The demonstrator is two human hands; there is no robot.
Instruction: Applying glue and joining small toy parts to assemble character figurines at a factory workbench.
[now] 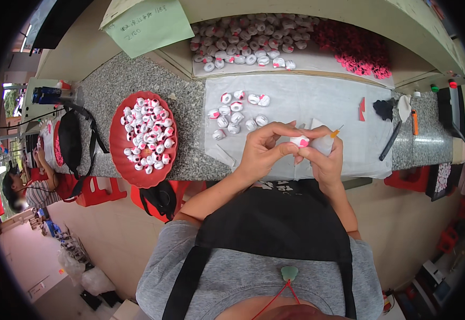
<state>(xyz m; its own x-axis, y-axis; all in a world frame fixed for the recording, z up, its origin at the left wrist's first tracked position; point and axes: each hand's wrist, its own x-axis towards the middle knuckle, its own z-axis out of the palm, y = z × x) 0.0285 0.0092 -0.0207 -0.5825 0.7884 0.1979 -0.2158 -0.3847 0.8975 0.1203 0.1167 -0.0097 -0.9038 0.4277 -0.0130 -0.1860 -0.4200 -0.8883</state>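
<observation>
Over the white sheet (296, 101), my left hand (261, 152) pinches a small rounded white piece with a pink patch (299, 141). My right hand (325, 165) is closed around a soft whitish needle-tip squeeze bottle (323, 144), its yellow tip pointing up and away to the right. Thumb and fingertips of that hand also meet the white piece from the right. Just left of my hands, several similar white-and-pink pieces (236, 106) lie in loose rows on the sheet. A folded white strip (220, 155) rests near the sheet's front left corner.
At left stands a red scalloped plate (116, 144) heaped with white-and-pink pieces. Beyond the sheet, a shelf holds more white pieces (243, 42) and a pile of pink parts (357, 56). To the right lie a black stick-like tool (390, 141) and an orange tool (414, 122). Another person (40, 184) sits far left.
</observation>
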